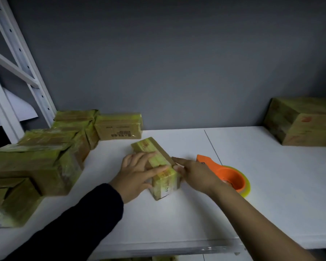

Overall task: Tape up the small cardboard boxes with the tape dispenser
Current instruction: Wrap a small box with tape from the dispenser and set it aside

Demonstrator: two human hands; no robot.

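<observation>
A small cardboard box [159, 162] wrapped in yellowish tape lies at the middle of the white table [177, 219]. My left hand [137, 174] rests flat on its top and left side, fingers spread. My right hand [194, 173] touches the box's right edge with its fingertips, index finger stretched along the top corner. The orange tape dispenser [230, 176] with its yellowish roll lies on the table just right of my right hand, not held.
Several taped boxes [45, 153] are stacked at the left, one more [119, 126] against the grey wall. A larger taped box [303, 121] sits at the far right. White shelf uprights [23, 59] rise at the left. The table's front edge runs below my arms.
</observation>
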